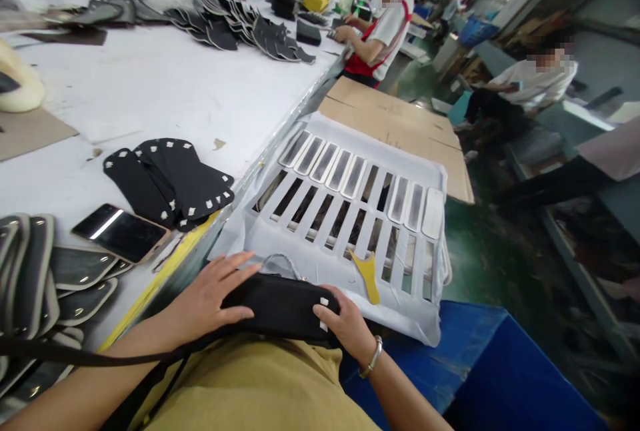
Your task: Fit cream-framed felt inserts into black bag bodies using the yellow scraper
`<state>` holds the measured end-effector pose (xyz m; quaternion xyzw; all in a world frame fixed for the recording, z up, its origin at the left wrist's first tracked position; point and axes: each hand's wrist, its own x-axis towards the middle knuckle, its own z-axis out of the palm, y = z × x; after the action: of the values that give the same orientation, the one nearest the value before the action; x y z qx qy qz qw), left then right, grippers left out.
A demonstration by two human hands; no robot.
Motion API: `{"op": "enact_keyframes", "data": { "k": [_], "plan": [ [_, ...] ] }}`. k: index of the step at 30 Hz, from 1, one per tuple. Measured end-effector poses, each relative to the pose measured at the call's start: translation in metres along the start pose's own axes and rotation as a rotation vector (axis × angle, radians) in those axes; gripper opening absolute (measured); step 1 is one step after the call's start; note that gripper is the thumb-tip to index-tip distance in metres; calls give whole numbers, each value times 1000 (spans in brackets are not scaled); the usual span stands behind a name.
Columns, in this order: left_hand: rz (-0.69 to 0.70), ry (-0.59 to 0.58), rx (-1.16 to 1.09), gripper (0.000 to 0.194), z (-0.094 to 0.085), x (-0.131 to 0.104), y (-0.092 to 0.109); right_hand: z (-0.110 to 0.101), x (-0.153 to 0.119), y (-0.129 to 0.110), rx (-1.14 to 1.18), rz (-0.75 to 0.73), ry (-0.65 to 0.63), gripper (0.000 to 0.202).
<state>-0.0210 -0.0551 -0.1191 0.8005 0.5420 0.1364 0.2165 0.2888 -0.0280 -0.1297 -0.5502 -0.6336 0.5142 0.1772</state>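
1. Evidently steadies black padded panel [285,304] crosswise before yellow shirt [265,384], for close handling.
2. Pinches panel's right end with right hand [350,324], thumb on top beside white tabs [324,301], presumably against slipping.
3. Spreads fingers of left hand [203,297] at opposite end, thumb across panel, likely for counter-support.
4. Has similar black panels [195,181] fanned on white worktable [200,94], seemingly for easy pickup, and yellow forked tool [369,275] on slotted grey tray [405,317].
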Motion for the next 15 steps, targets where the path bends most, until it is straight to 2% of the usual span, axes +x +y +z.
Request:
{"op": "enact_keyframes", "data": {
  "k": [2, 4, 7, 9, 15],
  "plan": [
    [-293, 61, -120, 64, -11, -10, -14, -5, -2, 2, 15, -6, -56, 43],
    [-463, 9, -270, 55, -20, -17, -26, -12, 0, 4, 29, -3, -139, 45],
    [-483, -111, -451, 42, -27, -19, -36, -24, 8, 3, 47, 6, -270, 48],
    [-466, -112, -506, 40, -28, -16, -38, -27, 12, 1, 20, -3, -318, 48],
    [-489, -54, -556, 40, -18, -19, -39, -19, 10, 0, -26, -10, -261, 45]
  ]
}}
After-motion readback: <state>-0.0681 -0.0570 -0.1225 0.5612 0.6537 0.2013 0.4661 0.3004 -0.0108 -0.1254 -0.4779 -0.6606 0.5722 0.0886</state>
